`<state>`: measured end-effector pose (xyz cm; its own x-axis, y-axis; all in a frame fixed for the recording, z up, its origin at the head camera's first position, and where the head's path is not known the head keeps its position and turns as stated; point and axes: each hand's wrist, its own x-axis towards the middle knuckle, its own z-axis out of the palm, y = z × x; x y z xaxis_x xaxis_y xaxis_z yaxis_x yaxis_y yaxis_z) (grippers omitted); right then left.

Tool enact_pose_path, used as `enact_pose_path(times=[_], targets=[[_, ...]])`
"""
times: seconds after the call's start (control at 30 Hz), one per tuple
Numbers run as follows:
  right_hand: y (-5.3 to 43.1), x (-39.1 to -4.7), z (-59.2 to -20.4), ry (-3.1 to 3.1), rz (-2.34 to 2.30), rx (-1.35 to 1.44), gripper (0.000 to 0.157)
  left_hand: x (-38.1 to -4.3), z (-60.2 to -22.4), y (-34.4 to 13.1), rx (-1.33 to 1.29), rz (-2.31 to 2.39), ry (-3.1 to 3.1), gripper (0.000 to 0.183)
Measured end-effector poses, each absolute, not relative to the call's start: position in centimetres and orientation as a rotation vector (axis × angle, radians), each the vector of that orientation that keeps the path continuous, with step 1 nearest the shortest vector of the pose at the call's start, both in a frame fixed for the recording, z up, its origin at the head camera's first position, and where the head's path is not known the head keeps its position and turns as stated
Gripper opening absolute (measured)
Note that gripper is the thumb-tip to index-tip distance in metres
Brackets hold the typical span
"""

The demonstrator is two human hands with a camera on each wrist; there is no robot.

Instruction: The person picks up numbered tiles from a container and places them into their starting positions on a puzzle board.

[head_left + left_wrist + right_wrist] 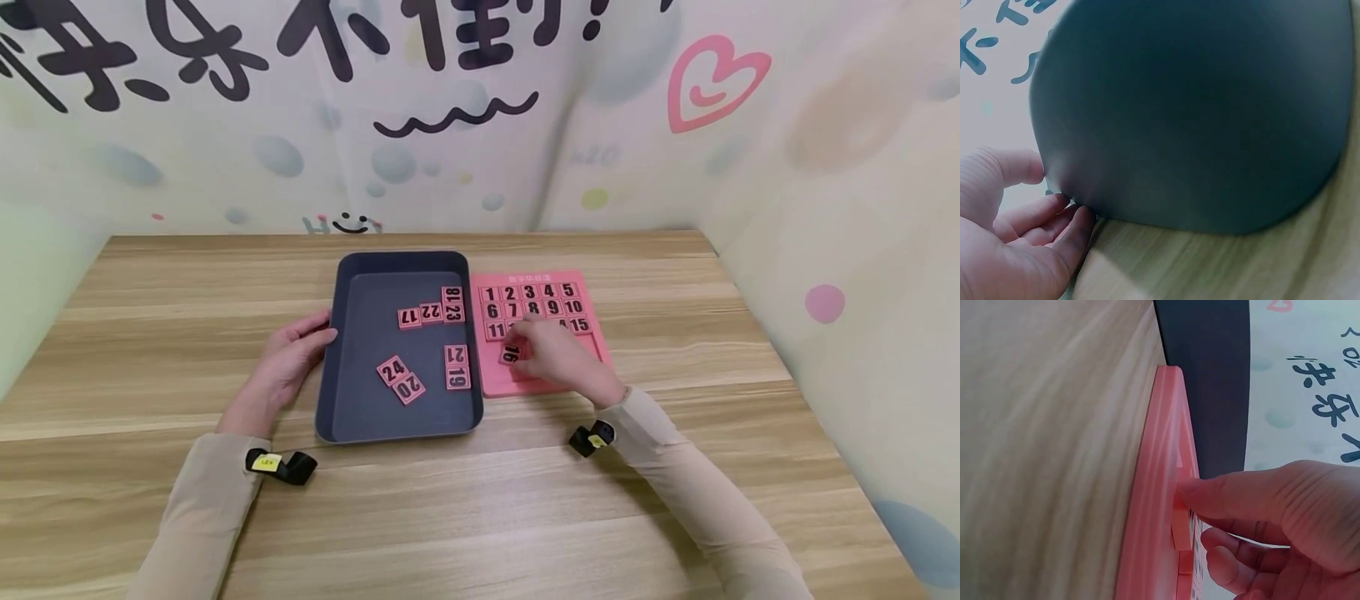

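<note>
My right hand (555, 354) pinches a pink number tile, the 16 (511, 354), turned sideways, over the lower left part of the pink puzzle board (555, 387). In the right wrist view, the thumb presses the edge of this tile (1182, 525) close over the board. Rows of tiles from 1 to 15 fill the upper part of the board; the hand hides some of them. My left hand (288, 358) rests against the left side of the dark grey tray (360, 425). In the left wrist view, thumb and fingertips touch the outer wall of the tray (1197, 125).
Several loose tiles lie in the tray: the 17 (409, 318), 22, 18 and 23 at the upper right, the 21 (456, 356) and 19 below them, the 24 (392, 370) and 20 near the middle. Tray and board stand side by side on a wooden table (450, 517) before a printed wall.
</note>
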<state>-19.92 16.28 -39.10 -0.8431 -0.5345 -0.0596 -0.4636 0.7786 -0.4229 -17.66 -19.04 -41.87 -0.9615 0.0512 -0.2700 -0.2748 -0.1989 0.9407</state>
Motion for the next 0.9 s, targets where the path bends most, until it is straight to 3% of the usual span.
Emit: enact_pose_path(times=[0.27, 0.8, 0.9], targets=[[16.37, -20.05, -39.11, 2.809, -0.597, -0.769, 0.028, -17.61, -41.81, -18.98, -0.262, 2.269, 1.831, 0.063], [16.82, -20.48, -39.36, 2.766, -0.631, -0.854, 0.036, -17.57, -41.77, -19.06, -0.278, 2.252, 1.839, 0.064], [16.93, -20.46, -39.34, 2.782, -0.664, -0.804, 0.029, -17.60, -41.75, -19.09, -0.290, 2.219, 1.859, 0.064]])
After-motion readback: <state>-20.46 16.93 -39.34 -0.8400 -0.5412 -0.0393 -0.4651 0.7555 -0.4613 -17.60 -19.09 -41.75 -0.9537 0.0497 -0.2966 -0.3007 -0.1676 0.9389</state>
